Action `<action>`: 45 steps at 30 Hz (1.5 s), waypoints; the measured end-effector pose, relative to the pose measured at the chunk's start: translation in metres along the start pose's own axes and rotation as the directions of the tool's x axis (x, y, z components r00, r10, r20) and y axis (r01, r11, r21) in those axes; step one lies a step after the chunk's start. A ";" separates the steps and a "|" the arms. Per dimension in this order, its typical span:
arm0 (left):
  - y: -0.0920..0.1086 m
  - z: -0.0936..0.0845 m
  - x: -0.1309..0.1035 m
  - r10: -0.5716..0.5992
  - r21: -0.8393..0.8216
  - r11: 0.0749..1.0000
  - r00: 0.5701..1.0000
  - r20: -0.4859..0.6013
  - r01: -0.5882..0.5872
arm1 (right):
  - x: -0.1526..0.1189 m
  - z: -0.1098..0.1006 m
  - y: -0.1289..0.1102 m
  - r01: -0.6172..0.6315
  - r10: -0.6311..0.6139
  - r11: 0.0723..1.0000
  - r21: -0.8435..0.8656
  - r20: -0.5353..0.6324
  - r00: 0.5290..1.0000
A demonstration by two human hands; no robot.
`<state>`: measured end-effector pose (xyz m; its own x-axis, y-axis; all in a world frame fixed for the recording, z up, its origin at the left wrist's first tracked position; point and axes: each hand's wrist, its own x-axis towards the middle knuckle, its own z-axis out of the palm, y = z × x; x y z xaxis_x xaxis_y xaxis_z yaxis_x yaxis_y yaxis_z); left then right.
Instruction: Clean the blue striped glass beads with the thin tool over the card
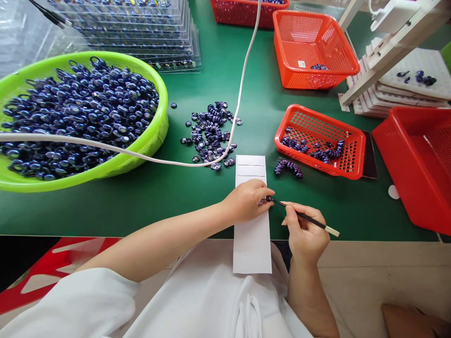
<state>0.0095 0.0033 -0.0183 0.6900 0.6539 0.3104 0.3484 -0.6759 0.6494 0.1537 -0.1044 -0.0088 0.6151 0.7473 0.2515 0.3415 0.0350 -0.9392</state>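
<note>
One small dark piece (268, 198) is pinched in the curled fingers of the left hand (244, 202), at the right edge of a white paper strip (252, 251); from here those fingers hide most of its shape. The right hand (307, 232) is closed around a slim black tool (312, 219), its tip touching the piece or just beside it, I can't tell which. Over on the left, a green basket (162, 126) is cut off, its heap of dark loops (88, 108) partly behind a white cable (176, 163).

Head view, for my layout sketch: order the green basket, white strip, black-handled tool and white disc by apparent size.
1. Green basket, cut off at left
2. White strip, partly covered by left hand
3. Black-handled tool, slim but long
4. White disc
</note>
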 end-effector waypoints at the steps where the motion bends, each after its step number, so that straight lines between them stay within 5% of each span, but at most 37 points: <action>1: 0.000 0.000 0.000 -0.003 0.001 1.000 1.000 0.002 0.003 | 0.000 0.000 0.000 0.002 -0.002 1.000 -0.010 0.003 1.000; 14: 0.001 0.000 0.000 -0.010 0.013 1.000 1.000 0.015 0.010 | 0.000 -0.005 0.008 0.099 -0.094 0.994 -0.050 0.092 0.991; 22: 0.000 0.000 0.002 -0.035 -0.019 0.999 0.999 -0.014 0.035 | 0.010 -0.018 0.011 0.255 -0.265 0.964 0.078 0.373 0.889; 31: 0.002 -0.001 0.003 -0.050 -0.031 0.998 0.999 -0.007 0.050 | 0.007 -0.018 0.008 0.229 -0.254 0.967 0.111 0.361 0.897; 38: 0.001 -0.003 0.005 -0.054 -0.017 0.998 0.999 0.003 0.054 | 0.009 -0.020 0.010 0.379 -0.350 0.925 0.032 0.460 0.816; 41: 0.001 -0.003 0.005 -0.064 -0.010 0.998 0.998 0.014 0.065 | 0.009 -0.017 0.010 0.325 -0.319 0.944 0.058 0.411 0.854; 45: 0.002 -0.004 0.004 -0.060 -0.009 0.998 0.998 0.023 0.060 | 0.009 -0.011 0.009 0.154 -0.172 0.981 0.117 0.163 0.972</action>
<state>0.0102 0.0060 -0.0133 0.6822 0.6852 0.2550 0.3837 -0.6324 0.6729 0.1698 -0.1047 -0.0125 0.4232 0.8280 0.3679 0.3470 0.2270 -0.9100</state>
